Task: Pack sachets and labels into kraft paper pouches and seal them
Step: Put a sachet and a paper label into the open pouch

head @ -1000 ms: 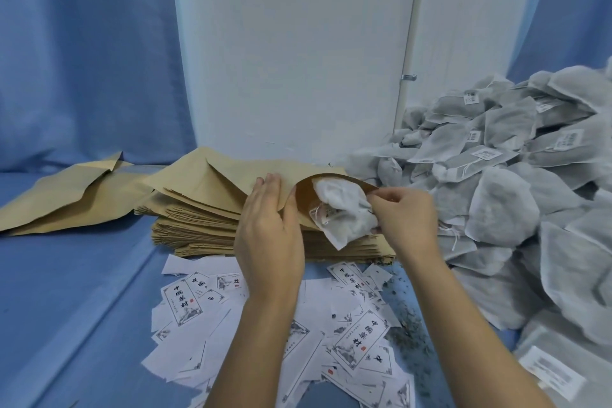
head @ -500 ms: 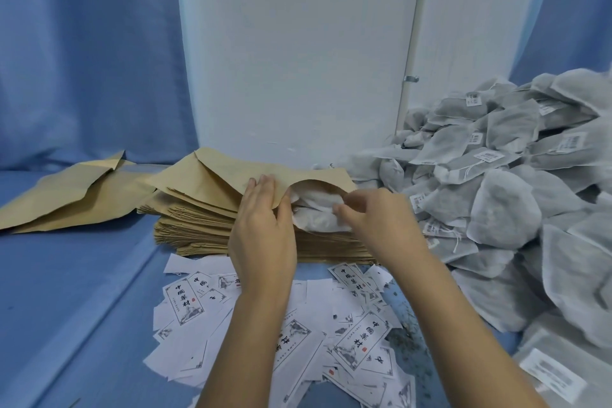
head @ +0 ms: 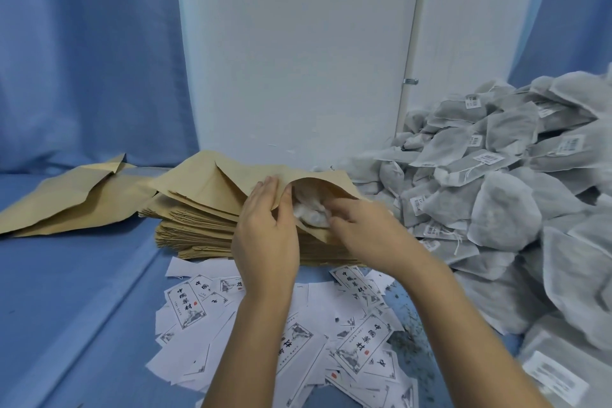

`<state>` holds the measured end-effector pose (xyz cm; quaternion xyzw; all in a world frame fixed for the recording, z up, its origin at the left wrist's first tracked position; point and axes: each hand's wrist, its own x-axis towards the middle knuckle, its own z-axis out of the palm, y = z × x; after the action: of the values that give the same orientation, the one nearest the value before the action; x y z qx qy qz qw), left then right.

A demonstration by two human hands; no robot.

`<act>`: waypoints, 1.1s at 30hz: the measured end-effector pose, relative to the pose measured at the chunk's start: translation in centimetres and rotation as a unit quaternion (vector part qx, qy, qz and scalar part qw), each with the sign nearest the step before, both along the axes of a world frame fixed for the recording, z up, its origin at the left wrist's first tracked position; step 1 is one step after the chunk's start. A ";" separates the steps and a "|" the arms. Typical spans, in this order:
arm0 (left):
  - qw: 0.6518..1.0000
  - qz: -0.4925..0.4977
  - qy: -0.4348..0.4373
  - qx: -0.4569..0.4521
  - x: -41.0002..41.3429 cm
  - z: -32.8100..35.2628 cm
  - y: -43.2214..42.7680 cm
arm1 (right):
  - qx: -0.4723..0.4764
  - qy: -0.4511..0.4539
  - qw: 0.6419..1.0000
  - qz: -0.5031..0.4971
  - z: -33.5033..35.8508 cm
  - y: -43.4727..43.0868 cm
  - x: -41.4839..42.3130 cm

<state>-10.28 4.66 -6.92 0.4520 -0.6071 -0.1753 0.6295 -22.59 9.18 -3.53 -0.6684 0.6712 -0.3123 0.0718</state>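
Observation:
A kraft paper pouch [head: 228,179] lies on top of a stack of pouches [head: 195,228], its mouth facing right and held wide. My left hand [head: 265,228] pinches the upper lip of that mouth. My right hand [head: 361,225] has its fingers at the mouth, pushing a white mesh sachet [head: 309,212] in. Most of the sachet is inside; a crumpled part still shows between my hands. A big heap of grey-white sachets [head: 496,202] fills the right side. Printed paper labels [head: 331,338] lie scattered in front of the stack, under my forearms.
More kraft pouches [head: 66,199] lie flat at the left on the blue cloth surface [head: 66,308]. A white wall panel and blue curtains stand behind. Loose herb crumbs [head: 410,334] speckle the cloth near the labels.
My right hand has pushed the sachet leftward from outside the mouth deep into the pouch. My left hand has kept its hold on the upper lip.

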 end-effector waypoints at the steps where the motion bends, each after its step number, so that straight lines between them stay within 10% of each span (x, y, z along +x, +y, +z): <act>1: 1.000 0.003 0.002 -0.002 0.0 0.1 0.1 | -0.003 -0.016 1.000 -0.001 -0.2 -0.4 0.3; 10: 0.999 0.024 -0.014 -0.017 0.0 0.0 0.5 | 0.106 0.084 0.989 -0.056 0.3 -4.6 2.7; 15: 1.000 -0.017 -0.011 0.019 -0.1 0.0 0.3 | -0.053 0.059 0.985 -0.151 0.3 -3.4 2.9; 26: 0.998 0.030 -0.013 -0.049 -0.9 0.0 1.5 | 0.107 0.053 0.992 -0.044 0.7 -6.5 1.9; 33: 0.998 0.010 -0.054 -0.014 -1.1 -0.1 1.2 | -0.004 0.002 0.998 -0.057 -1.4 -6.1 0.8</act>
<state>-11.41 5.87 -7.03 0.4578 -0.6383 -0.1355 0.6038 -21.79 3.12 -4.89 -0.6295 0.7074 -0.3173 0.0502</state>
